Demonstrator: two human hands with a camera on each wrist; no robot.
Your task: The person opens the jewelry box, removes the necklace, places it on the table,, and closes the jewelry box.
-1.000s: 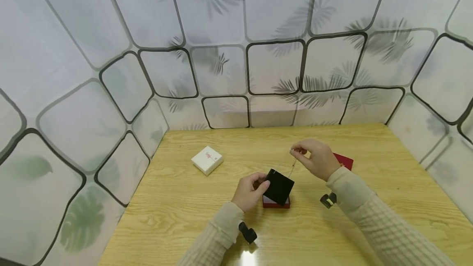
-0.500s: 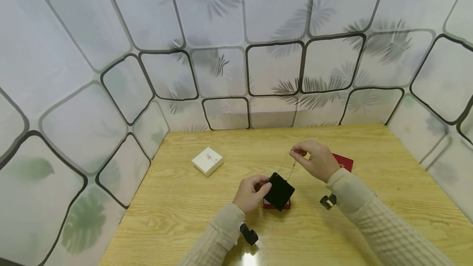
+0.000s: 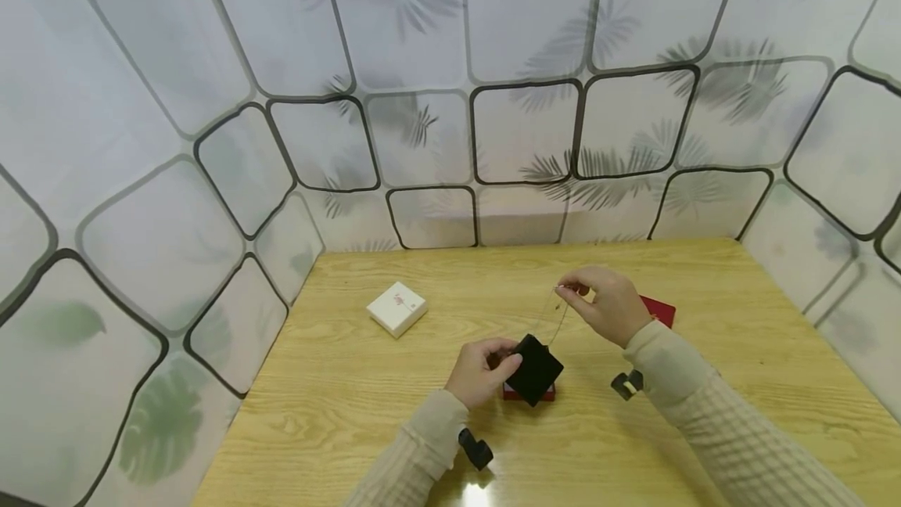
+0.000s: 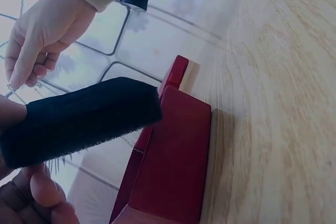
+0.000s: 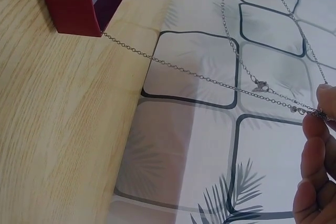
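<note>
My left hand [image 3: 481, 372] pinches a black square jewelry-box pad [image 3: 538, 371] by its left corner, thumb on the near face. The pad tilts above a small open red box [image 4: 181, 150] on the table. To the upper right, my right hand [image 3: 604, 305] pinches a thin silver chain necklace [image 5: 181, 68] between thumb and fingertips. Strands run from these fingers to the pad, and one reaches down to the red box's edge. A small clasp [image 5: 260, 85] hangs on the chain in the right wrist view. The pad hides most of the box in the head view.
A white box [image 3: 396, 309] with small red print lies at the back left of the wooden table [image 3: 338, 397]. A red lid-like piece [image 3: 660, 311] lies behind the right wrist, partly covered. Patterned curtains [image 3: 521, 131] enclose the table's back and sides.
The black pad has turned and dropped slightly, its lower corner now covering more of the red box. My left hand has lowered a little; the right hand has stayed almost still.
</note>
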